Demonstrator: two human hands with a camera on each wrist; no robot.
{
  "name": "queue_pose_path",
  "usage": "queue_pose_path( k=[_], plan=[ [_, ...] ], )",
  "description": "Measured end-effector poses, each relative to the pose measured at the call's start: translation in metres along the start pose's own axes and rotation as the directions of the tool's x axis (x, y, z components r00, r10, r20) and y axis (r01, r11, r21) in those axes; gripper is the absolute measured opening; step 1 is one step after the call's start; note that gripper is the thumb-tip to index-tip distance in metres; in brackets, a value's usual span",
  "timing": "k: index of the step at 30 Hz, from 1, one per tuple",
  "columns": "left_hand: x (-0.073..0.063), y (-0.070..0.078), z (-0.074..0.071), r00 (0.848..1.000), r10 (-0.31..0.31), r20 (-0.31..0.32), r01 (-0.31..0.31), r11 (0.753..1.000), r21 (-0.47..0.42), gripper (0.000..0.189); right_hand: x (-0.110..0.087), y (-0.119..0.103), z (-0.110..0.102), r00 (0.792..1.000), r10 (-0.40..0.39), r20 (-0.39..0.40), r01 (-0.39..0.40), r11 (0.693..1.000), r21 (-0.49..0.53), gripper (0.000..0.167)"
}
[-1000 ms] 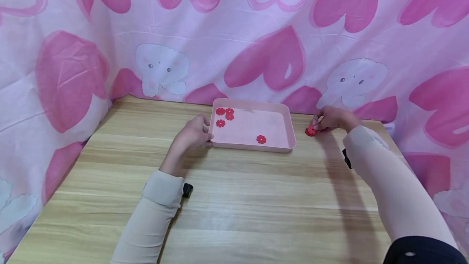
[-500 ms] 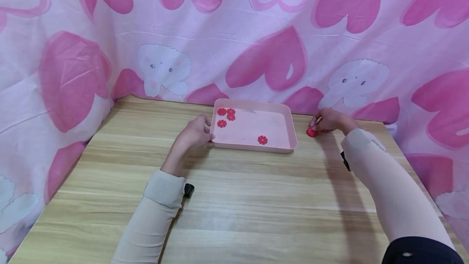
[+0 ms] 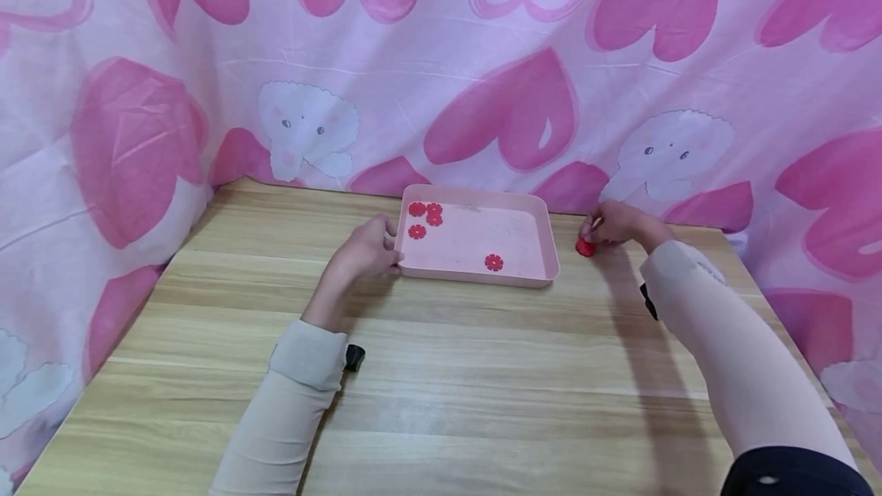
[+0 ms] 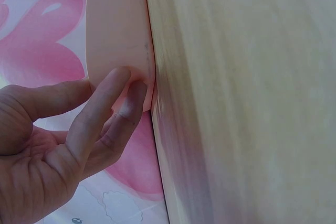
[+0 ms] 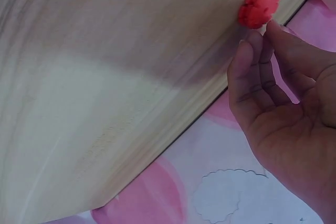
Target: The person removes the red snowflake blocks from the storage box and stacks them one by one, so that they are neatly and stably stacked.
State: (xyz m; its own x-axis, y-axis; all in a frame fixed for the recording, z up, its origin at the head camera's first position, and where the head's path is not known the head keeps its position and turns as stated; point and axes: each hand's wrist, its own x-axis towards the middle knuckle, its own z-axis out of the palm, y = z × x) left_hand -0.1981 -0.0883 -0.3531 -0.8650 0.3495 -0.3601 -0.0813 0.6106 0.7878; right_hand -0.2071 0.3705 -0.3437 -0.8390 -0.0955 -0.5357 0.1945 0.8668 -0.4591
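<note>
My left hand (image 3: 365, 249) holds the pink tray (image 3: 475, 279) at its left front corner. In the left wrist view the thumb is at the rim and two fingertips (image 4: 123, 74) press the outer wall. To the right of the tray, my right hand (image 3: 615, 222) pinches a small clump of red flower-shaped discs (image 5: 258, 8) close over the table, thumb and fingertips at its edge. Inside the tray lie several like discs: a cluster (image 3: 433, 214) in the back left and a single disc (image 3: 494, 262) near the front wall.
The wooden table (image 3: 441, 373) runs back to a pink curtain (image 3: 386, 98) printed with hearts and bears. Its back edge is close behind the tray and the right hand. Black wrist mounts (image 3: 354, 358) sit at both cuffs.
The red discs at my right fingertips lay flatter a second ago and now look narrower and more bunched. The left hand and tray keep their place; the head view shifts slightly.
</note>
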Motion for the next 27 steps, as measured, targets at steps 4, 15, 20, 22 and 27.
queue_pose_path(
  k=[4, 15, 20, 22, 27],
  plan=[
    [-0.002, 0.0, -0.001, 1.0, -0.005, 0.005, 0.005, 1.0, -0.003, 0.042, -0.001, -0.009, -0.003, 1.0, -0.012, -0.016, 0.012, 1.0, -0.006, 0.015],
    [-0.002, 0.0, -0.001, 1.0, 0.005, -0.005, -0.005, 1.0, 0.004, 0.043, -0.003, -0.039, -0.011, 0.999, -0.039, 0.015, 0.039, 0.999, -0.037, 0.015],
    [-0.002, 0.0, 0.0, 1.0, 0.001, -0.002, -0.001, 1.0, 0.003, 0.043, -0.003, -0.054, -0.015, 0.997, -0.069, 0.022, 0.07, 0.996, -0.056, 0.018],
    [-0.002, 0.0, 0.0, 1.0, -0.013, 0.003, 0.013, 1.0, 0.004, 0.043, -0.003, -0.061, -0.015, 0.996, -0.093, 0.012, 0.094, 0.994, -0.055, 0.02],
    [-0.001, 0.001, 0.001, 1.0, -0.021, 0.0, 0.021, 1.0, 0.011, 0.042, -0.001, -0.081, -0.006, 0.991, -0.135, 0.002, 0.135, 0.985, -0.105, 0.018]
  ],
)
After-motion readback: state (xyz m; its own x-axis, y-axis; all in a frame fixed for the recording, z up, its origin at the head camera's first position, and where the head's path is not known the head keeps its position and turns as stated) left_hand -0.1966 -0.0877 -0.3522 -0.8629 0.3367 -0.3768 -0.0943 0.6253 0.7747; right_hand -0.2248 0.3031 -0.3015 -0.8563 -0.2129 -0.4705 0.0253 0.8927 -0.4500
